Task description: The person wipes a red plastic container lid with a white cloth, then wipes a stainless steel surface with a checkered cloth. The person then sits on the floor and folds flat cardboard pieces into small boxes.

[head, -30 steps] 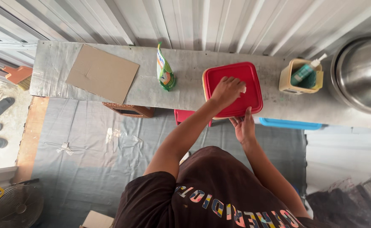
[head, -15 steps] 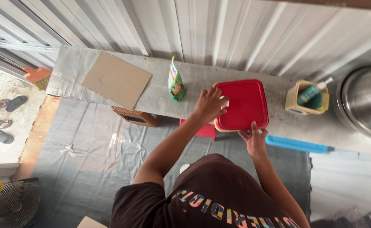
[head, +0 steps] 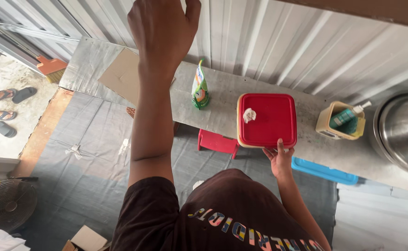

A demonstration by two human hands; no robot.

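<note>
On the ledge along the metal wall sits the red box (head: 266, 120), a crumpled white wad (head: 249, 115) on its lid. Your right hand (head: 279, 160) pinches the box's near edge, seemingly to steady it. Your left hand (head: 163, 29) is raised high toward the camera, empty, fingers loosely curled, forearm upright above the cardboard (head: 121, 75) and pouch (head: 199, 87).

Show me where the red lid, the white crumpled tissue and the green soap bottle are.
red lid (head: 271, 122), head view, on the flat middle of its top.
white crumpled tissue (head: 248, 115), head view, on the centre of the wad.
green soap bottle (head: 344, 118), head view, on its body inside the yellow holder.
</note>
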